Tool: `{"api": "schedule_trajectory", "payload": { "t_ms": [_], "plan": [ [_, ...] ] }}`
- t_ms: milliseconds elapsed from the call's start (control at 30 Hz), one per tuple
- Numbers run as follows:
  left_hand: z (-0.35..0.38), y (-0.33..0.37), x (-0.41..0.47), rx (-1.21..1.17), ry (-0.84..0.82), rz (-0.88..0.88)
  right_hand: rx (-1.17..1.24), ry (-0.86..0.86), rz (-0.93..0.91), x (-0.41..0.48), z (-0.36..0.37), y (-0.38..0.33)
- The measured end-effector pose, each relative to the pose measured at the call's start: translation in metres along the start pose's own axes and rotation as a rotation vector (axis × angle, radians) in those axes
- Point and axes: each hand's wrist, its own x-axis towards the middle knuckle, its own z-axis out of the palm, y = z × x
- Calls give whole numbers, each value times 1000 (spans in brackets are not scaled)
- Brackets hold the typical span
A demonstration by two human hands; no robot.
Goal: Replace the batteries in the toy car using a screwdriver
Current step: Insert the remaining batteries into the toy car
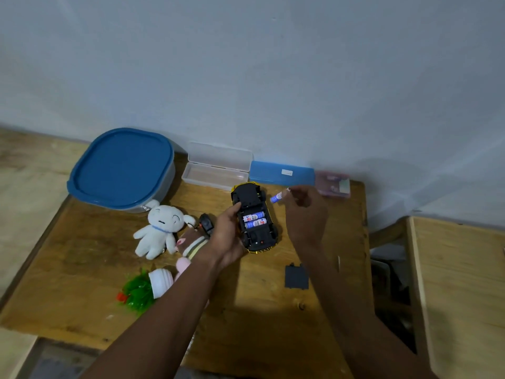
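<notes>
Dim bluish light, soft dark shadows across the wooden table [82, 269], wide-angle bowing at edges, mild blur.

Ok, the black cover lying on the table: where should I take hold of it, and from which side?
Pinch the cover across its left and right edges, coming down from above. It lies flat on the table, so no face offers a hold, and its far edge seems to carry small tabs, better left free. The right hand is nearer, but it holds a battery.
</notes>
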Motion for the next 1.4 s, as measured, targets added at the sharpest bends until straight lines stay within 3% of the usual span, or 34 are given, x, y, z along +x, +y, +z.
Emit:
{"api": "schedule_trajectory", "payload": {
  "t_ms": [300, 567, 767, 933, 1033, 1200, 1400],
  "plan": [
    [15, -12, -17, 60, -55, 53, 88, -45, 72, -44, -5, -9],
    [22, -20, -33, 74, -61, 78, 117, -55, -1, -62, -10, -11],
    [23, -26, -46, 138, -93, 68, -22, 26, -123, -80, -21, -11],
    [28, -33, -53, 134, -102, 62, -218, 99, -456, -86, -33, -8],
    [30, -37, -51, 181, -108, 99, -360, 101, -557, -80, -45, -3],
    [29, -53, -41, 256, -76, 140, -778, -16, -862, -73, -68, 4],
    [29, -69, -37, 307, -64, 103, -977, -125, -1017, -67, -80, 23]
  ]
}}
